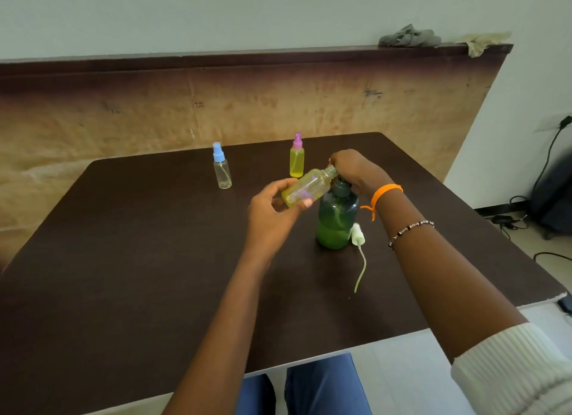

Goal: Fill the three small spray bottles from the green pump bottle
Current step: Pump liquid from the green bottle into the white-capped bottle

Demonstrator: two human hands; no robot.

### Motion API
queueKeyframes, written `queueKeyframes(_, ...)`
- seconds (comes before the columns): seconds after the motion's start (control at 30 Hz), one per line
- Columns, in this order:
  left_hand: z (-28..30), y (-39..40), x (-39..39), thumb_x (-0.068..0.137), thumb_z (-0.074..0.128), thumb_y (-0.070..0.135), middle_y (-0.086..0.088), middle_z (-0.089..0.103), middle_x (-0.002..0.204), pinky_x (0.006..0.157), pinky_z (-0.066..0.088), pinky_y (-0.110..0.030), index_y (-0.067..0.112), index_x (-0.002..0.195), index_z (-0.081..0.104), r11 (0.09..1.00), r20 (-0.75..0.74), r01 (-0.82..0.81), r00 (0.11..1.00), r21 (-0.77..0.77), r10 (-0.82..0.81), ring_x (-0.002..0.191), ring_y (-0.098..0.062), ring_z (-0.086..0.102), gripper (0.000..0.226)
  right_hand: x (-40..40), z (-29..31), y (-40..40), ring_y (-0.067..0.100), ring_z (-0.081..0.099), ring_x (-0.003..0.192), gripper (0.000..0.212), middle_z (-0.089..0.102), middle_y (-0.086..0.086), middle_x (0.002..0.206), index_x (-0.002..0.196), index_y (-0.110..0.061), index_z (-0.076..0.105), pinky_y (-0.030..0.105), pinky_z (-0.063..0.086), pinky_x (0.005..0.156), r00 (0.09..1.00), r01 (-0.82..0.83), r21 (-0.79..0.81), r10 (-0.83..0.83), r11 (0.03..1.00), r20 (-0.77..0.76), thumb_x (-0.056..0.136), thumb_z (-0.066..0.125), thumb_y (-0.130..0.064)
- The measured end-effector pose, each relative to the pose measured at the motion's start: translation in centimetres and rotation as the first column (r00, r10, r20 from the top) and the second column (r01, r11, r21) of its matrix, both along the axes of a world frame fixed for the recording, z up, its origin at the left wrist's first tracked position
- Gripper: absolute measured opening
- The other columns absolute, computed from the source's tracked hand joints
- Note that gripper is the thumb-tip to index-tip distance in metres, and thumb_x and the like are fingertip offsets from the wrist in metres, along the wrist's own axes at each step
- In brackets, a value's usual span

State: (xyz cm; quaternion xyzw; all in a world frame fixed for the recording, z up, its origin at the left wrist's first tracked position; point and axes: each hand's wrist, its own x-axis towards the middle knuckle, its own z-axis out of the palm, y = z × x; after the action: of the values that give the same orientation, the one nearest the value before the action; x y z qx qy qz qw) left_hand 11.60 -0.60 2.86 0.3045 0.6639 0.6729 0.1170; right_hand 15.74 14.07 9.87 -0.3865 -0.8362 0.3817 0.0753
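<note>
A person's left hand [275,210] closes around the base of an uncapped small spray bottle [306,187], thumb and fingers wrapped on its lower half, holding it tilted so the open neck points up and to the right at the pump head of the green pump bottle [335,219]. The right hand [356,170] sits curled over that pump head; its fingers are bent down on top, though how firmly they press, or whether they pinch the spout, cannot be told because the hand hides the nozzle. The held bottle already shows yellowish liquid along its lower side.

The green pump bottle stands upright on the dark table [123,259], roughly a third full of green liquid. Just beside its base on the right lies a white sprayer cap [358,235] with its dip tube trailing toward the near edge. Farther back stand two capped bottles well apart: a yellow-filled bottle with a pink top [296,159], and a clear, seemingly empty bottle with a blue top [222,170].

The risk lies at the narrow neck. If it drifts off the spout as the pump is pressed, liquid would run down the glass and onto the table. A hard push could also tip the pump bottle, which neither hand steadies at its body, and overfilling a tilted bottle would spill from the mouth.
</note>
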Motion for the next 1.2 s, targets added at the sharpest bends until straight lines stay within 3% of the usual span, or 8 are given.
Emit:
queueKeyframes(0.23, 0.4, -0.1, 0.2, 0.078, 0.075, 0.016, 0.007, 0.069, 0.103, 0.069, 0.047, -0.010, 0.019, 0.113, 0.065, 1.000, -0.014, 0.001, 1.000, -0.007, -0.001, 0.086, 0.002, 0.062, 0.036, 0.2, 0.4, 0.6, 0.007, 0.048, 0.031, 0.039, 0.053, 0.004, 0.041, 0.064, -0.011, 0.045, 0.009, 0.036, 0.034, 0.989, -0.009, -0.195, -0.020, 0.981, -0.149, 0.100, 0.033, -0.019)
queueKeyframes(0.37, 0.1, 0.0, 0.1, 0.078, 0.075, 0.016, 0.009, 0.069, 0.102, 0.071, 0.048, -0.011, 0.023, 0.110, 0.065, 1.000, -0.016, -0.011, 1.000, -0.018, 0.010, 0.086, 0.003, 0.062, 0.034, 0.1, -0.4, 0.7, 0.008, 0.040, 0.061, 0.036, 0.039, -0.003, 0.070, 0.065, -0.024, 0.034, 0.029, 0.047, 0.075, 0.988, 0.014, -0.134, -0.034, 0.991, -0.149, 0.099, 0.033, -0.013)
queueKeyframes(0.53, 0.2, -0.1, 0.0, 0.078, 0.075, 0.016, 0.012, 0.069, 0.100, 0.076, 0.049, -0.015, 0.030, 0.104, 0.064, 1.000, -0.023, -0.009, 1.000, -0.026, 0.008, 0.088, 0.002, 0.063, 0.032, 0.2, -0.2, 0.2, 0.008, 0.041, 0.057, 0.036, 0.042, -0.001, 0.067, 0.065, -0.021, 0.037, 0.019, 0.039, 0.054, 0.987, 0.022, -0.128, -0.042, 0.992, -0.154, 0.099, 0.033, -0.011)
queueKeyframes(0.63, 0.4, -0.3, -0.1, 0.078, 0.075, 0.017, 0.010, 0.069, 0.103, 0.077, 0.049, -0.015, 0.025, 0.109, 0.065, 1.000, -0.033, -0.014, 0.999, -0.022, 0.014, 0.091, 0.001, 0.063, 0.035, 0.4, 0.6, 0.0, 0.013, 0.052, 0.039, 0.038, 0.055, 0.007, 0.045, 0.069, -0.008, 0.048, 0.013, 0.037, 0.034, 0.989, 0.019, -0.197, -0.048, 0.980, -0.139, 0.101, 0.032, -0.021)
queueKeyframes(0.73, 0.5, -0.2, -0.1, 0.078, 0.075, 0.018, 0.010, 0.069, 0.104, 0.075, 0.049, -0.012, 0.023, 0.112, 0.064, 1.000, -0.034, -0.013, 0.999, -0.020, 0.012, 0.091, 0.002, 0.062, 0.036, 0.5, 0.7, 0.0, 0.017, 0.051, 0.046, 0.041, 0.054, 0.010, 0.056, 0.075, -0.005, 0.049, 0.021, 0.042, 0.046, 0.984, -0.008, -0.287, -0.044, 0.958, -0.174, 0.102, 0.032, -0.031)
queueKeyframes(0.9, 0.1, 0.1, 0.1, 0.078, 0.075, 0.015, 0.009, 0.069, 0.102, 0.072, 0.048, -0.010, 0.019, 0.112, 0.065, 1.000, -0.025, -0.013, 1.000, -0.017, 0.012, 0.083, 0.005, 0.061, 0.036, 0.3, 0.0, 0.2, 0.015, 0.044, 0.051, 0.036, 0.046, 0.008, 0.062, 0.068, -0.010, 0.046, 0.014, 0.038, 0.036, 0.980, 0.047, -0.258, -0.095, 0.965, -0.177, 0.101, 0.035, -0.021)
queueKeyframes(1.0, 0.1, 0.1, 0.0, 0.078, 0.075, 0.015, 0.009, 0.069, 0.102, 0.072, 0.048, -0.010, 0.020, 0.112, 0.065, 1.000, -0.027, -0.009, 1.000, -0.018, 0.008, 0.084, 0.005, 0.061, 0.036, 0.0, -0.1, 0.4, 0.014, 0.044, 0.057, 0.037, 0.046, 0.005, 0.067, 0.066, -0.014, 0.044, 0.023, 0.040, 0.052, 0.987, 0.028, -0.209, -0.060, 0.978, -0.149, 0.101, 0.033, -0.020)
queueKeyframes(1.2, 0.3, -0.2, -0.3, 0.078, 0.075, 0.015, 0.008, 0.069, 0.104, 0.073, 0.049, -0.011, 0.021, 0.113, 0.064, 1.000, -0.023, 0.002, 1.000, -0.012, -0.002, 0.087, 0.003, 0.062, 0.038, 0.2, 1.2, 0.3, 0.015, 0.050, 0.052, 0.045, 0.055, 0.008, 0.055, 0.069, -0.008, 0.050, 0.022, 0.041, 0.055, 0.998, -0.062, -0.258, 0.053, 0.964, -0.042, 0.102, 0.033, -0.032)
